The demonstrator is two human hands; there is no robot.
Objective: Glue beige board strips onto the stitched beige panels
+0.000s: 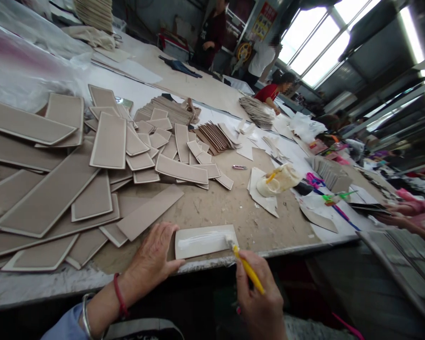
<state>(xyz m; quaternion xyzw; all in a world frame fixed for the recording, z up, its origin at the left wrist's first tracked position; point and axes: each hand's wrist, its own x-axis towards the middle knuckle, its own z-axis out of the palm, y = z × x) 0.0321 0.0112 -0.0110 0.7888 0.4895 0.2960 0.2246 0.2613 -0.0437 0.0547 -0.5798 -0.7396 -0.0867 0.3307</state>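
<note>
A pale rectangular panel point(203, 243) lies at the front edge of the work table, with wet white streaks along its upper face. My left hand point(152, 252) holds its left end, thumb at the near corner and fingers by the far one. In my right hand point(260, 293) is a paintbrush point(251, 271) with a yellow handle, closed in the fingers. Its white-coated bristles touch the panel near the right end. Beyond, a whitish tub point(269, 185) stands on a scrap, with a yellow-handled tool across its mouth.
Loose beige panels point(108, 141) with pale borders pile up on the left. A small cutter point(239, 167) lies mid-table. Behind are stacked brown pieces point(216, 137) and plastic sheeting point(31, 61). Other people, one in a red shirt point(267, 92), are farther along. More panels point(403, 264) sit at right.
</note>
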